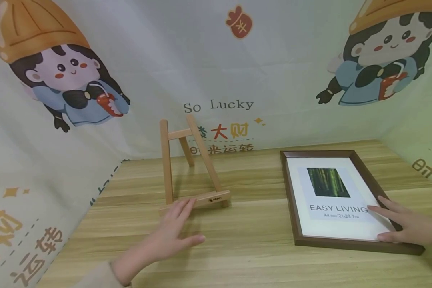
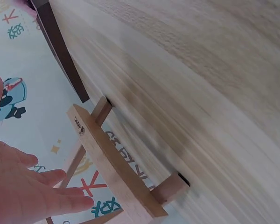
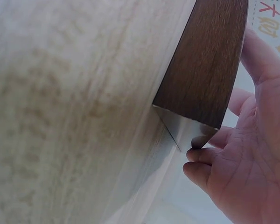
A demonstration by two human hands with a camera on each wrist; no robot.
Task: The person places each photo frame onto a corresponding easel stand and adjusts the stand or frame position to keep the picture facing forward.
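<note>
A small wooden tabletop easel [image 1: 194, 199] stands at the middle left of the table, its front ledge facing me. My left hand [image 1: 169, 240] reaches toward that ledge with fingers extended and thumb spread, and its fingertips overlap the ledge's left half in the head view. In the left wrist view, the fingers [image 2: 51, 200] appear beside the ledge [image 2: 112, 158], holding nothing. To the right lies a brown picture frame [image 1: 291, 204], face up, with a bamboo print. Over its right edge, my right hand [image 1: 403, 224] is spread with fingers loosely extended; the right wrist view shows it alongside the frame's corner [image 3: 196, 70].
The table [image 1: 237, 256] has a light wood-grain top. A pale printed cloth [image 1: 158, 60] with cartoon figures and lettering hangs behind it and on both sides. The easel's rear leg [image 1: 186, 152] reaches back near the cloth.
</note>
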